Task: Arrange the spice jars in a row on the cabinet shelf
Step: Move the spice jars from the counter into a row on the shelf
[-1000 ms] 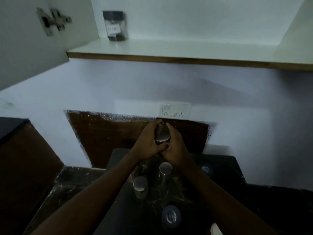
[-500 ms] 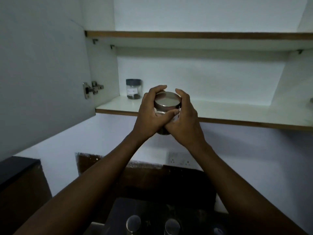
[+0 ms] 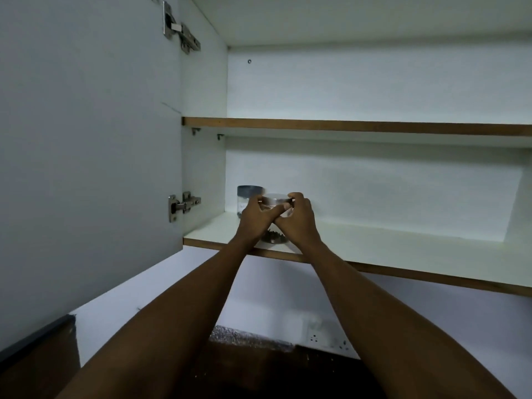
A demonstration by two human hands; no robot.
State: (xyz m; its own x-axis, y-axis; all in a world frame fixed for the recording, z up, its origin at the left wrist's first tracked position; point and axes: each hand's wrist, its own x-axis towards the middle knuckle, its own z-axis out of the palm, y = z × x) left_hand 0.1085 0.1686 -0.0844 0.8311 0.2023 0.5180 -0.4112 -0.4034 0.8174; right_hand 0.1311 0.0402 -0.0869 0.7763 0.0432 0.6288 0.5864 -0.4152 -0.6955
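Note:
A clear spice jar with a silver lid (image 3: 277, 200) and dark contents is at the front of the lower cabinet shelf (image 3: 403, 254). My left hand (image 3: 254, 218) and my right hand (image 3: 298, 220) both grip it from its two sides, fingers curled round the lid. Its base looks level with the shelf board; I cannot tell if it rests there. Behind it on the left a second jar with a dark lid (image 3: 248, 195) stands upright in the shelf's back left corner, partly hidden by my left hand.
The cabinet door (image 3: 86, 168) stands open at the left with hinges (image 3: 182, 205) on its inner face. An upper shelf (image 3: 357, 126) runs above. The lower shelf stretches bare to the right. A wall socket (image 3: 328, 338) sits below.
Both hands have carried the silver-lidded jar from the counter up to the lower shelf, beside the dark-lidded jar. The view has tilted upward, so the counter jars are out of sight.

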